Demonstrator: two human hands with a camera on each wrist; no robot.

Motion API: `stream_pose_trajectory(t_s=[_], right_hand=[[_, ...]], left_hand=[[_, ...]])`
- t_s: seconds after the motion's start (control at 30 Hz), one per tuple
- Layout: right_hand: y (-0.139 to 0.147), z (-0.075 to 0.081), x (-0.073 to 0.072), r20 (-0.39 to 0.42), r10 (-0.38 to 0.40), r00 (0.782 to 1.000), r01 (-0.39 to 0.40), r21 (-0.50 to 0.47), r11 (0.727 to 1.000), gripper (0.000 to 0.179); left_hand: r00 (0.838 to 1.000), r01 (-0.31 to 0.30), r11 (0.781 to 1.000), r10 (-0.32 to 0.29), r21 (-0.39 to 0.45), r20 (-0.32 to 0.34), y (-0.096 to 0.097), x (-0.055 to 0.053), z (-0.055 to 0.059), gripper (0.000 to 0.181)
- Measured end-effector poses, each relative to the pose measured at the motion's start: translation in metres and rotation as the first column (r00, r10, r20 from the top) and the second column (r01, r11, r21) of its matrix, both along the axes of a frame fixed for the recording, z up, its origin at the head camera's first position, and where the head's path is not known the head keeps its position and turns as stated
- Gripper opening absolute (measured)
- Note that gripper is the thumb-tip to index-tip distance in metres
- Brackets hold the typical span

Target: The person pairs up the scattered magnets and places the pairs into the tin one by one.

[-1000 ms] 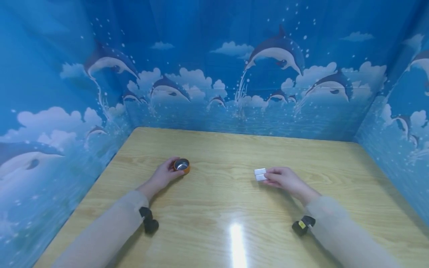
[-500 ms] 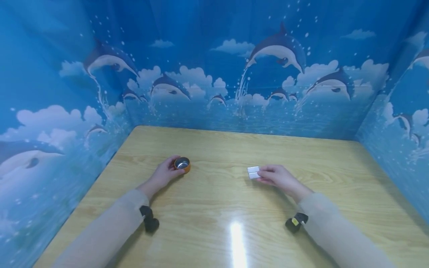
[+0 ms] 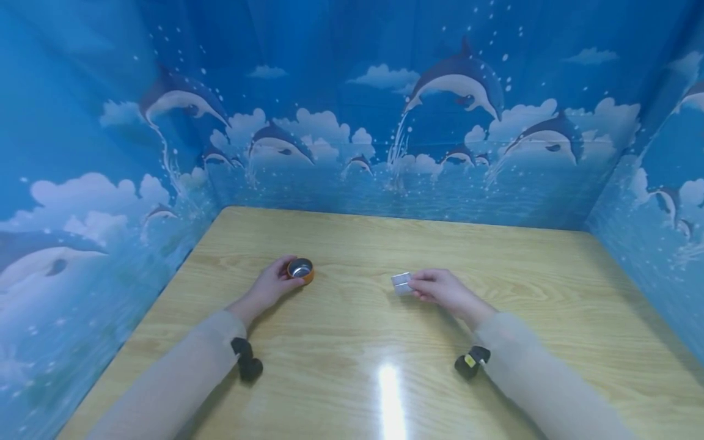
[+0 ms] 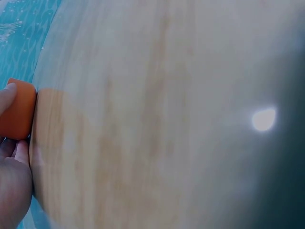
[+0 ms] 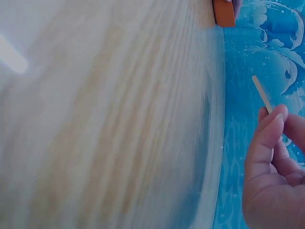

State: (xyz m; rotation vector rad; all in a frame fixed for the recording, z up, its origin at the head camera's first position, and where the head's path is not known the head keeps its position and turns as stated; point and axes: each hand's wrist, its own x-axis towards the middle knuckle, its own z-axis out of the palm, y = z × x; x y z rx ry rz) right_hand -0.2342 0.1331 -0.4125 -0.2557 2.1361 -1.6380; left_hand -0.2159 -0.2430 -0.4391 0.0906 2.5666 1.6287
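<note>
In the head view my left hand [image 3: 269, 285] grips a small round orange cup [image 3: 300, 270] with a shiny metal inside, which stands upright on the wooden table. The left wrist view shows the smooth orange wall of this cup [image 4: 23, 112] with a thumb across it. To the right of it, my right hand [image 3: 444, 291] pinches a small flat silvery piece [image 3: 402, 283] with a line across its middle. Seen edge-on in the right wrist view, the silvery piece [image 5: 261, 93] is thin and held above the table. What kind of thing it is, I cannot tell.
The wood-grained table [image 3: 352, 342] reflects a bright light near its front. Blue curtains [image 3: 330, 122] printed with dolphins and clouds enclose its back and both sides. A small black device [image 3: 245, 360] sits on each wrist.
My right hand has moved left with the silvery piece, closer to the cup. The left hand stays on the cup, nearly still.
</note>
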Motion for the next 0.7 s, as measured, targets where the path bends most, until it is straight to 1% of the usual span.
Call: stream_pose_trajectory(t_s=[0.1,0.33,0.57,0.7], right_hand=[[-0.004,0.0,-0.001,0.001,0.003,1.0,-0.003,0.006,1.0,0.036],[-0.019,0.002,-0.003,0.021,-0.006,1.0,0.007,-0.046,0.999,0.034],[-0.037,0.004,-0.004,0.034,-0.01,0.999,0.011,-0.048,0.999,0.033],[-0.047,0.003,-0.006,0.057,-0.024,0.998,0.028,-0.062,0.998,0.031]], left_hand=[[1.0,0.001,1.0,-0.001,0.001,0.0,0.0,0.0,0.0,0.067],[1.0,-0.003,1.0,0.003,0.021,0.007,0.0,0.0,0.0,0.066],[1.0,0.005,1.0,-0.005,0.031,0.001,0.0,-0.001,-0.001,0.065],[1.0,0.002,1.0,-0.002,0.024,0.001,0.0,-0.002,-0.002,0.066]])
